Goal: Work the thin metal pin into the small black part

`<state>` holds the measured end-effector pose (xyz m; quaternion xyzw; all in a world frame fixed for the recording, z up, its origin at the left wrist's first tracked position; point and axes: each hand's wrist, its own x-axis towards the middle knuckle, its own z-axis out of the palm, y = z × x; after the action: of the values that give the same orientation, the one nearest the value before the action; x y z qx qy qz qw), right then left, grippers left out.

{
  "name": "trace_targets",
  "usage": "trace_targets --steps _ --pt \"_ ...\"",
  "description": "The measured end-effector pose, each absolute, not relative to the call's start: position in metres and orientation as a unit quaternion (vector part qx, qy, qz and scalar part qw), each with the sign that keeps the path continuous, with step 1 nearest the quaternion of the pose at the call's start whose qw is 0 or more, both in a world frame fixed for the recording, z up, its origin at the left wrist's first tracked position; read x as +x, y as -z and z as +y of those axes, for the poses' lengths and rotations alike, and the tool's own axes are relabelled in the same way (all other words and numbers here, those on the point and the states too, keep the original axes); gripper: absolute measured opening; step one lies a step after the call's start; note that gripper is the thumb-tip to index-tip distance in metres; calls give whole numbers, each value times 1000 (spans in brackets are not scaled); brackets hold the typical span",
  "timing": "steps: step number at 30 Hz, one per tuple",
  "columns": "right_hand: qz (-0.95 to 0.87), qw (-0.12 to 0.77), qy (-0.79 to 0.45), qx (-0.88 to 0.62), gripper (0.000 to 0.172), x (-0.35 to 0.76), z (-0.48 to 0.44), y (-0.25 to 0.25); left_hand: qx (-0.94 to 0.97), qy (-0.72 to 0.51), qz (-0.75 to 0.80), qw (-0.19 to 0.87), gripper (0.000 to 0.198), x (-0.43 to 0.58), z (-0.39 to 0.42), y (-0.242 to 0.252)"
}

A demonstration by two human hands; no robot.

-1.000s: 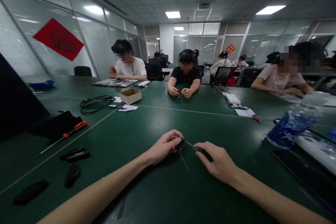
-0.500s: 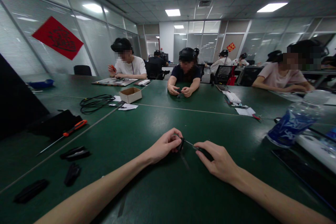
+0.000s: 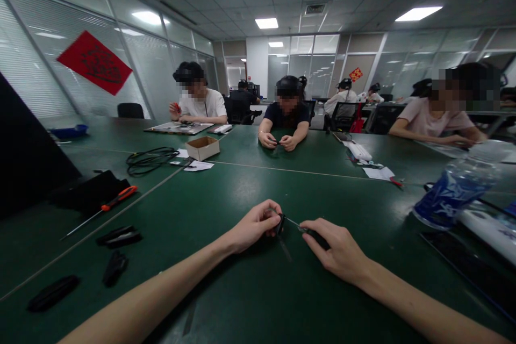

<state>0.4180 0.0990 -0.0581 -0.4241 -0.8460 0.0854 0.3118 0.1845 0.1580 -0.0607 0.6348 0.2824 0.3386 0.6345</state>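
Observation:
Over the middle of the green table, my left hand is closed round a small black part, mostly covered by the fingers. My right hand grips a screwdriver by its dark handle. The thin metal shaft points left, and its tip meets or nearly meets the black part; I cannot tell whether it sits in a screw. To the left of my left arm lie several black plastic pieces, apart from both hands.
An orange-handled screwdriver lies at left beside a black case. Farther back are a coiled black cable and a small cardboard box. A water bottle and a black phone-like slab are at right. Co-workers sit across the table.
The whole view has shifted slightly, so things appear a little right and lower. Both hands keep their grips, and the screwdriver still points at the black part.

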Motion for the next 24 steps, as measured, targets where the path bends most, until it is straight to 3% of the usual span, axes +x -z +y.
trace_targets --steps 24 --pt "-866 322 -96 -370 25 422 98 57 626 -313 296 650 33 182 158 61"
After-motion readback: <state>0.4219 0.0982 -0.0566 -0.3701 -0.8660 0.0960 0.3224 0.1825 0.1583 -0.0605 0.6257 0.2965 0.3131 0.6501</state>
